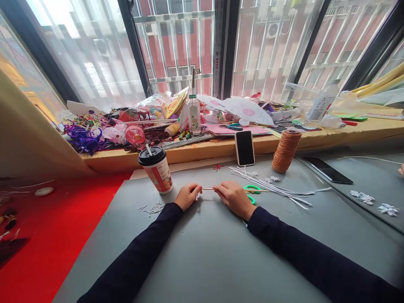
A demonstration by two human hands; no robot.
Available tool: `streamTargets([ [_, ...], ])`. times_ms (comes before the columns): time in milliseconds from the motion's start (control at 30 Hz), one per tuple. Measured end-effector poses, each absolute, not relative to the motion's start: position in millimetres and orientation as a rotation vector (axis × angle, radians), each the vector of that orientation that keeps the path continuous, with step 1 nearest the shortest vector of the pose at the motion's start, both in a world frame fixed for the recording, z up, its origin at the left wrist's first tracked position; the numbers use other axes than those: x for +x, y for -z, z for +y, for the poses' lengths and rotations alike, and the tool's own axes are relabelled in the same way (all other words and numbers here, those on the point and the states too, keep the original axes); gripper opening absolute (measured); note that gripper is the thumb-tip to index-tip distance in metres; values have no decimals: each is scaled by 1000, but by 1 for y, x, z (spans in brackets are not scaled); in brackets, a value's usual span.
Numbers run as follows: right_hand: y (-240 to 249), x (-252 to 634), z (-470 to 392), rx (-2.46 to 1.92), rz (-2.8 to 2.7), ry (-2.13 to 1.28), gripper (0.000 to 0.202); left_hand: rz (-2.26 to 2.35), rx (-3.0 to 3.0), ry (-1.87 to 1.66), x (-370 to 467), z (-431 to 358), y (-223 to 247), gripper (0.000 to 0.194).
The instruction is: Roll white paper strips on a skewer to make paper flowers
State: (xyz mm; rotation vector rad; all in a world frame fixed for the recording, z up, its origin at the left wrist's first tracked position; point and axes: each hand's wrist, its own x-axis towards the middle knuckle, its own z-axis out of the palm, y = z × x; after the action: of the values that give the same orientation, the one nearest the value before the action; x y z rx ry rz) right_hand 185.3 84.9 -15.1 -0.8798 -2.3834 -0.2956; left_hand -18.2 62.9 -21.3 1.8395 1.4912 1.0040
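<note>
My left hand (187, 197) is closed, its thumb and fingers pinching a small white piece (198, 196) that looks like a knotted cord flower. A thin wooden stick (207, 189) runs level from this piece into my right hand (234, 198). The fingers of that hand are wrapped round the stick, whose other end sticks out to the right. Partly covered by my right hand lie scissors with green handles (253, 189). White cord strips (277, 185) spread out just beyond, with small white knotted flowers (272, 179) among them.
A paper cup with black lid (156, 170) stands left, near short cord snippets (155, 208). Behind are an upright phone (244, 148) and an orange cord spool (285, 151). Another phone (327, 170) and white flowers (388, 209) lie right. Craft supplies crowd the windowsill (202, 147). Another person's fingers show at the right edge.
</note>
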Motion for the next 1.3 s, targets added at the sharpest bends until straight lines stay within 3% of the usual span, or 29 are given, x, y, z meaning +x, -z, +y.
streamTargets([
  [567,16,189,85,-916,-2369,242,25,1487,1710,-1010,-14,64,23,42],
  [1300,16,191,83,-938,-2383,258,26,1387,1744,-979,-14,63,23,29],
])
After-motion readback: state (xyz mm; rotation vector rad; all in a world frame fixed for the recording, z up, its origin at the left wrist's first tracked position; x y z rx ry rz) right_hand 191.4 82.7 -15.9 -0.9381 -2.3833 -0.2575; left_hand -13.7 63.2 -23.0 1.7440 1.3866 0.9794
